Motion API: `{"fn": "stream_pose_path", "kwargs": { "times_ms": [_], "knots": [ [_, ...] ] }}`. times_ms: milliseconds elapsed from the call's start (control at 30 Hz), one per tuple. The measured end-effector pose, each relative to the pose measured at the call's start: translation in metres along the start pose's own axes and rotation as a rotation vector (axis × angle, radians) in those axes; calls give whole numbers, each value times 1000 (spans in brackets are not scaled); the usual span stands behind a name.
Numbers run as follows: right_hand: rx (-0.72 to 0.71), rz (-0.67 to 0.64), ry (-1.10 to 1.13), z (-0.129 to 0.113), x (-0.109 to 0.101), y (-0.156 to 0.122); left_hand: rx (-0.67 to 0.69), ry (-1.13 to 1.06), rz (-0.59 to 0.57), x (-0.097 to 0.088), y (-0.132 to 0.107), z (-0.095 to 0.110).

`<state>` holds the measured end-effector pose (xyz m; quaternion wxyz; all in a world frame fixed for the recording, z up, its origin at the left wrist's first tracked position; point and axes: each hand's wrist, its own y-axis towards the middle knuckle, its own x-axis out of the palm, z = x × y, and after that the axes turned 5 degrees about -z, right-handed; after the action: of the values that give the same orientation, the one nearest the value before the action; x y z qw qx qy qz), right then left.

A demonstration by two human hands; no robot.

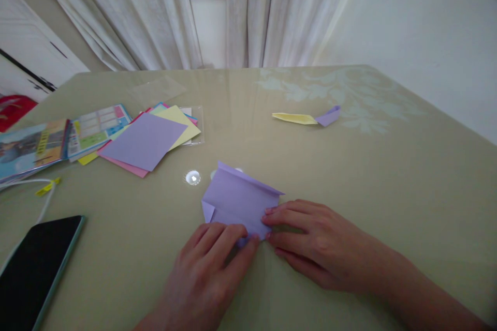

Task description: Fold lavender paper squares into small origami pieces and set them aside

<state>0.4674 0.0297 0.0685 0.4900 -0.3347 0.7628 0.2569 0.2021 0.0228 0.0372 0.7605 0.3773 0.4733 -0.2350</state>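
Observation:
A sheet of purple origami paper [243, 197] lies in front of me. Its far edge is folded into a narrow raised strip, and a small corner at the left is turned in. My left hand [215, 264] is closed at the near edge, with thumb and forefinger pinching the paper there. At the paper's right edge, my right hand [318, 245] holds the sheet with bent fingertips on top and the thumb beside its near corner. The fingers partly cover the near edge, so its fold is hard to make out.
A folded yellow and purple paper piece [306, 117] lies at the back right. Left of centre is a stack of coloured paper [145, 139] beside an open booklet [34, 145]. A phone [39, 269] and white cable [47, 196] occupy the near left of the table [407, 191].

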Motion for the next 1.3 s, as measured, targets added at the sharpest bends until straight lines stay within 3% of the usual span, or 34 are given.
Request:
{"fn": "stream_pose_path", "kwargs": {
  "times_ms": [300,467,833,1300],
  "knots": [
    [-4,-8,-1,-1,-1,0,133,168,5,5,-12,12],
    [15,-9,11,-2,-1,-1,178,245,-106,8,-23,14],
    [-11,-17,-17,0,-1,-3,146,325,-140,10,-26,20],
    [-33,25,-205,-11,5,-1,129,296,-89,7,-31,22]
  ]
}}
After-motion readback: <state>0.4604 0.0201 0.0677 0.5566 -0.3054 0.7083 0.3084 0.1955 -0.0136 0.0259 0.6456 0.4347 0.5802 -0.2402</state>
